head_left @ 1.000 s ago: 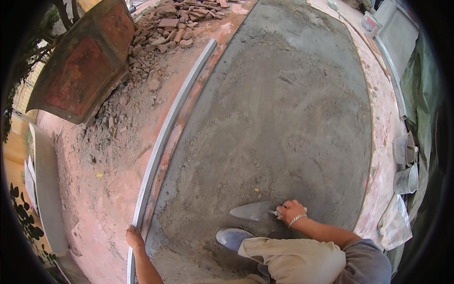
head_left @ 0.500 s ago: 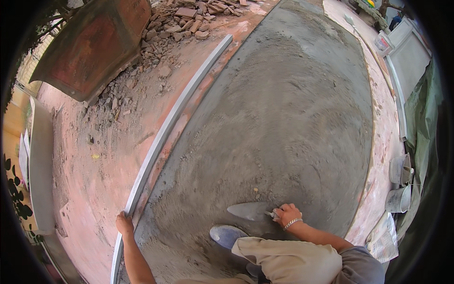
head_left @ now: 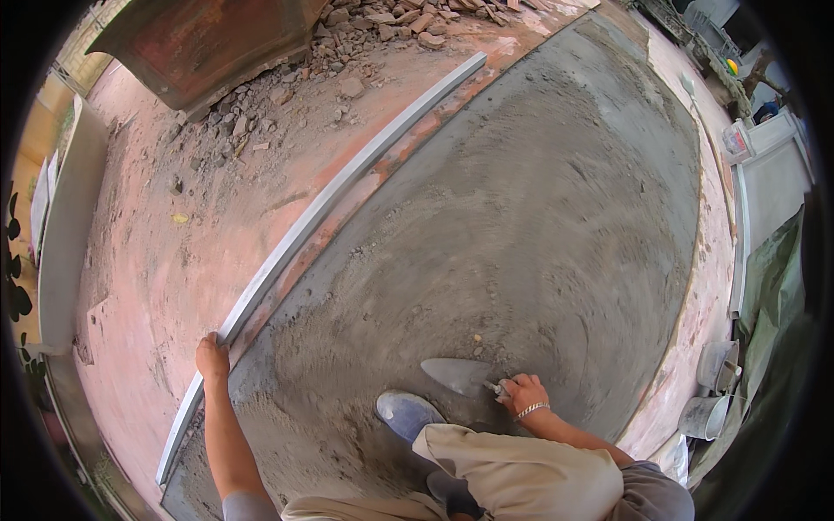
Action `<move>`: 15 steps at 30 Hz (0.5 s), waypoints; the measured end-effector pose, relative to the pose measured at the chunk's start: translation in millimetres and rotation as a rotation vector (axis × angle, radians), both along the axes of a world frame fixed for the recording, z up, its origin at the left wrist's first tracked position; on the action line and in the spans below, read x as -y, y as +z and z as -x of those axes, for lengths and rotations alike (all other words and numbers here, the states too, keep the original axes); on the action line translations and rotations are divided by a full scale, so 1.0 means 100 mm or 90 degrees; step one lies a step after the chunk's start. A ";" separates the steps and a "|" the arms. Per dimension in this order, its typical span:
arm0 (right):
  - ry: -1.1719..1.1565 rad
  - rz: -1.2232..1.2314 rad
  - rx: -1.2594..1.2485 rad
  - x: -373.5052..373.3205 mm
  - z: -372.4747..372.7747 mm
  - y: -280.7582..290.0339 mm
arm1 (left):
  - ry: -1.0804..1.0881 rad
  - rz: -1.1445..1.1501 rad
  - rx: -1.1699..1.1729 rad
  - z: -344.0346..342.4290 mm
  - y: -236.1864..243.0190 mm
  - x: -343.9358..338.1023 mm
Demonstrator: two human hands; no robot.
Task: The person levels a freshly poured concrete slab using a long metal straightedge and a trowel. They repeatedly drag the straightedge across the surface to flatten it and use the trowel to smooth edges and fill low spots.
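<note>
My left hand (head_left: 213, 356) is closed around a long grey metal straightedge (head_left: 326, 201), which lies along the pink ground at the left border of the mortar. In my right hand (head_left: 524, 394) is the handle of a pointed trowel (head_left: 456, 375). The trowel's grey blade lies flat at the mortar surface, its tip toward the left. Wet grey mortar (head_left: 521, 234) spreads in front of me, with swirl marks and small lumps on it. Just below the blade is my blue shoe (head_left: 407, 415), resting on the mortar.
A heap of broken bricks and rubble (head_left: 382, 26) lies at the far left beside a large rusty panel (head_left: 208, 52). Along the right edge stand two metal buckets (head_left: 704, 417), a white bucket (head_left: 738, 141) and a green tarp (head_left: 769, 286). A long-handled shovel (head_left: 688, 84) lies at the far right.
The view has turned, so the scene appears rotated and shifted. My left hand stays on the straightedge. The trowel keeps nearly the same place near my shoe, its blade slightly turned.
</note>
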State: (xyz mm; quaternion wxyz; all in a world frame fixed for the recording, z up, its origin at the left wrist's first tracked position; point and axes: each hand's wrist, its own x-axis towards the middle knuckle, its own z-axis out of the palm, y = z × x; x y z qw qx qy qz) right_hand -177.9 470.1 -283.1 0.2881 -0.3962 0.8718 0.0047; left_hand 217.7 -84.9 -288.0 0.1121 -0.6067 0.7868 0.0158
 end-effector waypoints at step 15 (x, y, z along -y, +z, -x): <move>0.049 0.102 0.010 -0.16 0.06 -0.22 | 0.026 0.012 -0.052 0.01 -0.02 -0.11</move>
